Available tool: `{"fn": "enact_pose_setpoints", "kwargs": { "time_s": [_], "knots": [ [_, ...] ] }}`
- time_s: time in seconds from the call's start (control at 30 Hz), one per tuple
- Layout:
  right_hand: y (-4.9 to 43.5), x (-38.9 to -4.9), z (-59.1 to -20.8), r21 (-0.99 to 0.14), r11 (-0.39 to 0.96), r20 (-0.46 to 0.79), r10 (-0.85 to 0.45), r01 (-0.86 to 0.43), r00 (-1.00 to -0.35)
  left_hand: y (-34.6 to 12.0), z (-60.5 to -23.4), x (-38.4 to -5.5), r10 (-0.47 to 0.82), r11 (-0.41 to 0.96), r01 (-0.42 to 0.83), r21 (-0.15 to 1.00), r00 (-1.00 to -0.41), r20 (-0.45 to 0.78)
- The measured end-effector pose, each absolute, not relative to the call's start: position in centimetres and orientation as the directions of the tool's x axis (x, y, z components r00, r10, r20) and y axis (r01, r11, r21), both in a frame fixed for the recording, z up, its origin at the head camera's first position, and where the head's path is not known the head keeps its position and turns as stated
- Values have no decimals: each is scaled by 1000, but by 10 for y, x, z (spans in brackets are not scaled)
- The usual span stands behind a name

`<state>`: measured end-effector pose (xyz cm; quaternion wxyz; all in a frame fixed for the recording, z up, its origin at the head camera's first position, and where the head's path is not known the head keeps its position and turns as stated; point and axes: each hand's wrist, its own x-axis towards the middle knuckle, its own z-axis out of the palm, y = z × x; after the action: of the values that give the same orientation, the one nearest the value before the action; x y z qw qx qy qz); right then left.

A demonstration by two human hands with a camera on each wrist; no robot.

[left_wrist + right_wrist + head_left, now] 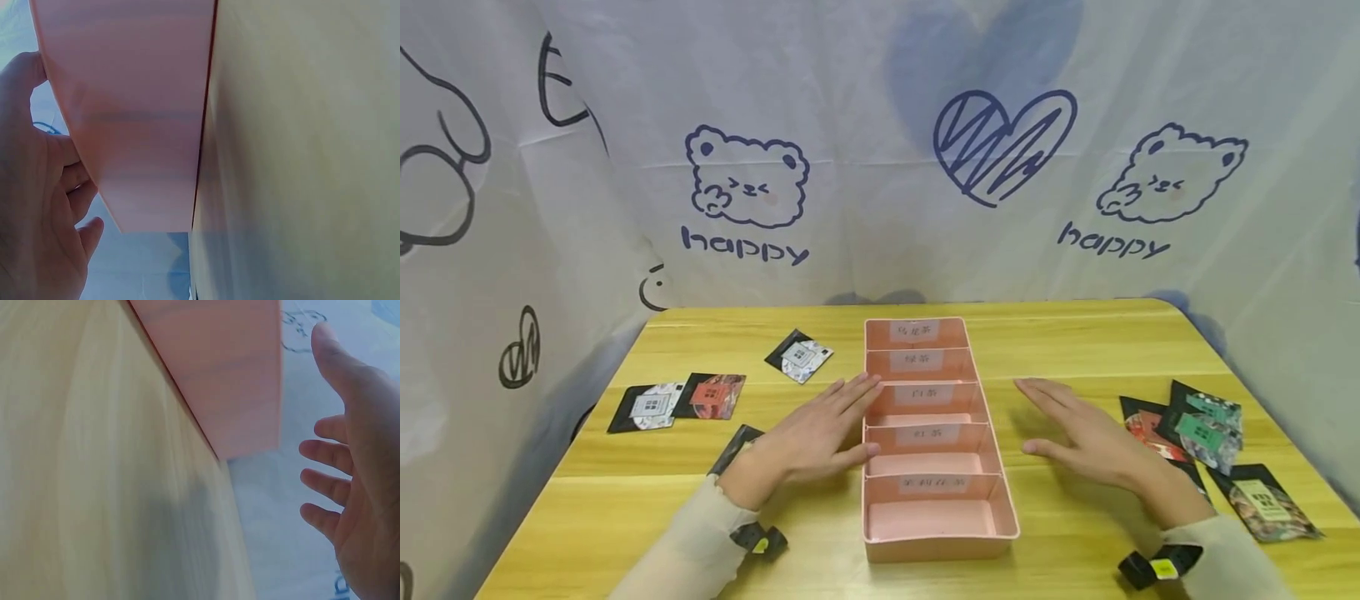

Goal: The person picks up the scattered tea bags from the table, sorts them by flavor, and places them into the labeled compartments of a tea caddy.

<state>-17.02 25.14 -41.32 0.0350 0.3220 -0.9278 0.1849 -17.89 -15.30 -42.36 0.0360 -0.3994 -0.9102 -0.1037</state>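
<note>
A pink divided box [940, 550] stands lengthwise on the table, with a paper label in each of its compartments. My left hand [820, 433] touches the box's left rim, its fingers extended. In the left wrist view, the thumb and fingertips of the left hand [44, 181] meet the upper edge of the pink wall [137, 125]. To the right of the box, my right hand [1090, 433] hovers apart from it with fingers fairly straight. The right wrist view shows a gap between the right hand [369, 469] and the box side [219, 375].
Left of the box lie a black-and-white packet [801, 357], another white one [651, 407], a red one [711, 396] and a packet partly hidden by the left hand [735, 446]. Several packets, including a green one [1206, 429] and a beige one [1262, 502], lie at the right.
</note>
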Motion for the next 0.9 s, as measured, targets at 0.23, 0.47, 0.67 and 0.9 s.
{"fn": "enact_pose_setpoints", "kwargs": {
  "time_s": [0.23,0.47,0.67,0.9],
  "knots": [
    [282,-164,-406,-396,789,154,-446,-469,-882,-154,-424,-179,714,666,726,172,-687,137],
    [312,-168,-407,-404,811,216,-366,-424,-905,-155,-423,-179,699,683,709,177,-704,123],
    [342,-170,-411,-449,832,168,-281,-327,-945,-155,-424,-179,687,692,695,195,-717,117],
    [376,-168,-424,-431,862,155,-221,-268,-963,-156,-425,-179,686,701,690,180,-721,96]
  ]
}}
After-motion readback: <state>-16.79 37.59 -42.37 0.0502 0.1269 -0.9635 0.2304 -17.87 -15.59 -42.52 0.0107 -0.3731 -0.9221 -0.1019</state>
